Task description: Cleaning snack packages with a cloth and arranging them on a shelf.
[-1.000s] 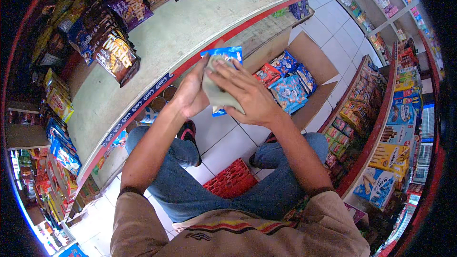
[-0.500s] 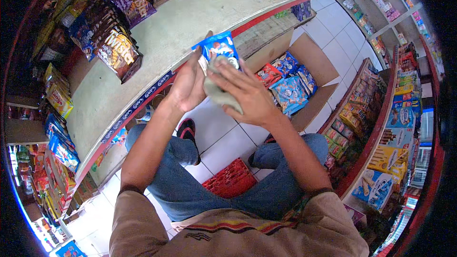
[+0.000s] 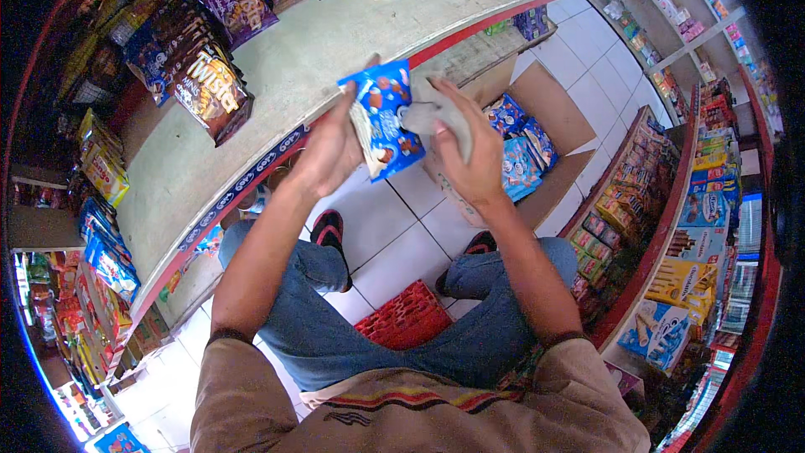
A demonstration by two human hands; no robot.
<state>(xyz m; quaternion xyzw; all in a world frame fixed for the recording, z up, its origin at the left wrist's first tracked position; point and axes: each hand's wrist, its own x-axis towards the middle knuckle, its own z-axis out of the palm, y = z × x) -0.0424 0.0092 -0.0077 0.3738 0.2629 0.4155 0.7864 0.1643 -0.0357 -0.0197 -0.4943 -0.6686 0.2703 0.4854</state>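
My left hand [image 3: 331, 149] grips a blue snack packet [image 3: 386, 117] by its left side, over the gap in front of the shelf. A pale edge shows along the packet's left side; whether a second packet lies behind it I cannot tell. In my right hand [image 3: 475, 158] is a bunched greyish cloth [image 3: 455, 124], its fingers curled around it. The cloth is just right of the packet, partly blurred. Beyond my right hand, blue snack packets [image 3: 521, 166] lie in an open cardboard box [image 3: 558, 105].
A pale shelf [image 3: 293, 59] with a red edge crosses ahead, bearing brown snack packets [image 3: 210, 92] and others at its back. Between my legs is a red plastic crate [image 3: 407, 315] on white floor tiles [image 3: 369, 235]. Shelves of packaged goods [image 3: 629, 193] stand at the right.
My right hand and the cloth have moved right, off the packet's front, baring more of it. The packet now faces up more fully in my left hand, which stays about where it was.
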